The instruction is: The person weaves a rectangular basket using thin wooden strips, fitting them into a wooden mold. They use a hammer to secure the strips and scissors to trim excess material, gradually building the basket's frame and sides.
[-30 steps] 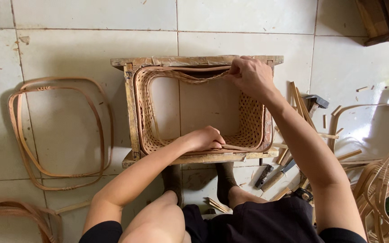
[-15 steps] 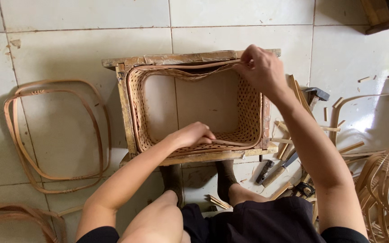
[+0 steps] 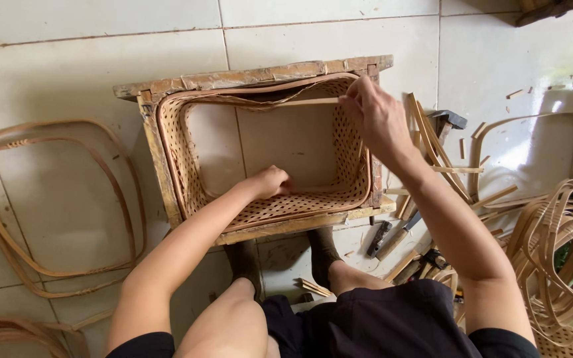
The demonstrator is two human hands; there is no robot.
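A bottomless, rectangular basket of open-weave tan cane [image 3: 266, 205] sits inside a worn wooden frame [image 3: 167, 179] on the white tiled floor [image 3: 67, 59]. The left hand [image 3: 272, 182] is closed against its near inner wall, and the right hand [image 3: 374, 116] pinches a thin cane strip [image 3: 303, 102] at the far rim. Two bent cane hoops [image 3: 54, 199] lie on open floor to the left, well clear of the frame.

Right hand [image 3: 374, 116] lifted off rim, now pinching thin strip [image 3: 300, 102]
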